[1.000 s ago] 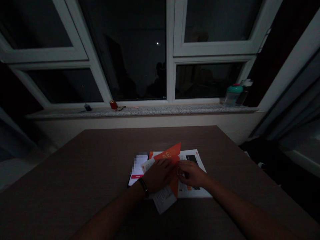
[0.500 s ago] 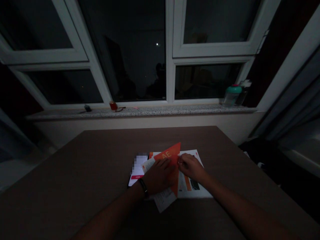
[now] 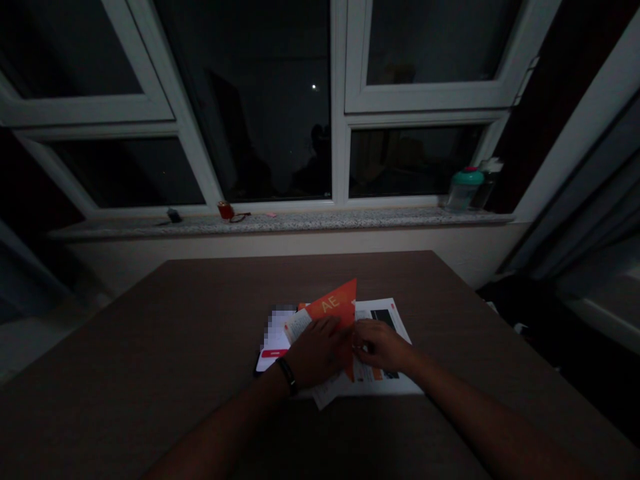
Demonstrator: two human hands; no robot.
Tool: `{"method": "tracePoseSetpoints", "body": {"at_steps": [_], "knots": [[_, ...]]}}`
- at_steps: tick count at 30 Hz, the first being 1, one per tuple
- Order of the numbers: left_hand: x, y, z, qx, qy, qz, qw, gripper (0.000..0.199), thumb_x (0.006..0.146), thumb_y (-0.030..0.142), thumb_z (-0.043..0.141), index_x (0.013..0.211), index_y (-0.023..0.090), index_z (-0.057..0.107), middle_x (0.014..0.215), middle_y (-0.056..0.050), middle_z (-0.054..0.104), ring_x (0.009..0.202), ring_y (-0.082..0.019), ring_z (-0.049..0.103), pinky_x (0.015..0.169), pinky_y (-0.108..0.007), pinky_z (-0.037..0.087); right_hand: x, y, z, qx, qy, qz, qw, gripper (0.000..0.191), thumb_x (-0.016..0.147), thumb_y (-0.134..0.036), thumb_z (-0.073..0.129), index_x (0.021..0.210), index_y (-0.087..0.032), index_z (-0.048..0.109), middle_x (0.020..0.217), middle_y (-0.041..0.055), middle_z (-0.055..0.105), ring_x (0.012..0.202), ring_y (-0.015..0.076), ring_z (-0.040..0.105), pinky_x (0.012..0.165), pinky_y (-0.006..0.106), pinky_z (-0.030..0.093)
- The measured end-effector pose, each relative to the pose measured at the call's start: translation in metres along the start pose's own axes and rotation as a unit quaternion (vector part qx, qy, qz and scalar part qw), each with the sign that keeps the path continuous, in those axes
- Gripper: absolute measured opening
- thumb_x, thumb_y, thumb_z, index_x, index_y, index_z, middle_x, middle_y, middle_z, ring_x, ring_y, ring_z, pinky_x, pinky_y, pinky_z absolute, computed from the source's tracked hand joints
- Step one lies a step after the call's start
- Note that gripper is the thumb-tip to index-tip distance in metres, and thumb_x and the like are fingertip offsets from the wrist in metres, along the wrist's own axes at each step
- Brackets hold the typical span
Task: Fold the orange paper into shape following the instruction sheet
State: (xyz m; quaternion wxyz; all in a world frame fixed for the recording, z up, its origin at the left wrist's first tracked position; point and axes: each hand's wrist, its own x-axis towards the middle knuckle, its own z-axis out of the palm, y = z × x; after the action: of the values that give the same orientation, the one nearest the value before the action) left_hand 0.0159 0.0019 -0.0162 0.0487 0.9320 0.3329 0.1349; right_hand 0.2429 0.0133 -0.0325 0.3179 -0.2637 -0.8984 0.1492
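Note:
An orange sheet (image 3: 333, 303) with the letters "AE" is folded at a slant, its point up, over an open printed magazine (image 3: 403, 383). My left hand (image 3: 320, 350), a dark band on its wrist, lies spread on the orange sheet. At the sheet's right edge, my right hand (image 3: 380, 345) is closed in a pinch on the paper. White printed corners show left of and below my left hand. Partly under the papers on the left lies a phone (image 3: 274, 343) with a lit screen.
These things rest on a brown table (image 3: 200, 320). Behind it, a stone window sill (image 3: 300, 221) holds a small red jar (image 3: 225, 211), a small dark object (image 3: 174, 215) and a bottle with a teal lid (image 3: 466, 189). Dark windows rise above.
My right hand has moved a little down and left along the sheet's edge. The orange sheet's tip has shifted slightly up and left, and the lower paper corner has drawn upward.

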Motion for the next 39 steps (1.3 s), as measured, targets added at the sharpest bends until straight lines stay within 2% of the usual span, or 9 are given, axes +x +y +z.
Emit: {"method": "tracePoseSetpoints", "body": {"at_steps": [7, 10, 19, 21, 25, 28, 33, 39], "knots": [[-0.002, 0.000, -0.001, 0.004, -0.007, 0.003, 1.000, 0.066, 0.084, 0.047, 0.067, 0.139, 0.021, 0.043, 0.143, -0.017, 0.042, 0.129, -0.035, 0.041, 0.106, -0.053, 0.036, 0.006, 0.009, 0.000, -0.045, 0.072, 0.093, 0.992, 0.018, 0.083, -0.007, 0.052, 0.073, -0.021, 0.047, 0.075, 0.0005, 0.054, 0.073, 0.0160, 0.053, 0.068, 0.026, 0.041], [-0.003, 0.000, -0.001, 0.007, -0.013, 0.001, 1.000, 0.067, 0.085, 0.048, 0.066, 0.141, 0.021, 0.041, 0.144, -0.017, 0.041, 0.131, -0.035, 0.040, 0.107, -0.053, 0.035, 0.005, 0.010, 0.001, -0.035, 0.076, 0.118, 0.989, 0.015, 0.082, -0.009, 0.054, 0.076, -0.021, 0.047, 0.075, -0.0005, 0.055, 0.069, 0.0146, 0.053, 0.064, 0.024, 0.040], [-0.003, 0.002, 0.001, 0.009, -0.015, -0.007, 1.000, 0.059, 0.091, 0.043, 0.058, 0.142, 0.023, 0.038, 0.144, -0.015, 0.043, 0.132, -0.034, 0.041, 0.108, -0.053, 0.033, -0.005, -0.002, 0.002, 0.036, -0.007, 0.028, 0.999, 0.017, 0.074, -0.008, 0.061, 0.075, -0.021, 0.051, 0.076, -0.0013, 0.058, 0.065, 0.0126, 0.054, 0.061, 0.022, 0.040], [-0.003, 0.001, 0.001, 0.008, -0.016, -0.008, 1.000, 0.057, 0.092, 0.042, 0.057, 0.142, 0.023, 0.038, 0.144, -0.015, 0.043, 0.132, -0.034, 0.041, 0.109, -0.053, 0.033, -0.004, -0.003, 0.002, 0.039, -0.007, 0.028, 0.999, 0.017, 0.074, -0.008, 0.060, 0.075, -0.021, 0.050, 0.077, -0.0008, 0.059, 0.067, 0.0132, 0.055, 0.062, 0.023, 0.041], [-0.003, 0.001, 0.000, 0.011, -0.015, -0.002, 1.000, 0.058, 0.090, 0.038, 0.060, 0.142, 0.022, 0.039, 0.146, -0.016, 0.040, 0.133, -0.035, 0.039, 0.109, -0.053, 0.032, 0.001, 0.000, 0.002, 0.013, 0.035, 0.055, 0.998, 0.016, 0.075, -0.006, 0.057, 0.074, -0.021, 0.050, 0.076, 0.0003, 0.057, 0.070, 0.0148, 0.055, 0.063, 0.023, 0.041], [-0.002, 0.002, -0.001, 0.012, -0.001, -0.001, 1.000, 0.050, 0.094, 0.033, 0.055, 0.140, 0.023, 0.041, 0.144, -0.014, 0.041, 0.131, -0.032, 0.041, 0.108, -0.050, 0.034, 0.003, 0.001, 0.001, -0.010, 0.047, 0.068, 0.997, 0.016, 0.076, -0.006, 0.056, 0.074, -0.021, 0.049, 0.075, 0.0003, 0.056, 0.070, 0.0150, 0.055, 0.064, 0.024, 0.041], [-0.001, 0.004, -0.002, 0.016, 0.000, -0.006, 1.000, 0.041, 0.099, 0.030, 0.048, 0.139, 0.023, 0.043, 0.138, -0.012, 0.046, 0.126, -0.029, 0.044, 0.107, -0.047, 0.036, -0.001, -0.004, 0.004, 0.038, 0.021, 0.059, 0.997, 0.017, 0.073, -0.005, 0.060, 0.074, -0.020, 0.051, 0.075, -0.0012, 0.058, 0.065, 0.0125, 0.054, 0.059, 0.021, 0.039], [0.000, 0.004, -0.002, 0.015, -0.002, -0.016, 1.000, 0.037, 0.100, 0.034, 0.047, 0.135, 0.022, 0.048, 0.137, -0.011, 0.047, 0.126, -0.028, 0.045, 0.107, -0.047, 0.037, -0.005, -0.016, 0.006, 0.088, -0.051, 0.046, 0.994, 0.015, 0.073, -0.010, 0.065, 0.072, -0.020, 0.054, 0.071, -0.0033, 0.060, 0.061, 0.0109, 0.054, 0.059, 0.021, 0.039]]}}
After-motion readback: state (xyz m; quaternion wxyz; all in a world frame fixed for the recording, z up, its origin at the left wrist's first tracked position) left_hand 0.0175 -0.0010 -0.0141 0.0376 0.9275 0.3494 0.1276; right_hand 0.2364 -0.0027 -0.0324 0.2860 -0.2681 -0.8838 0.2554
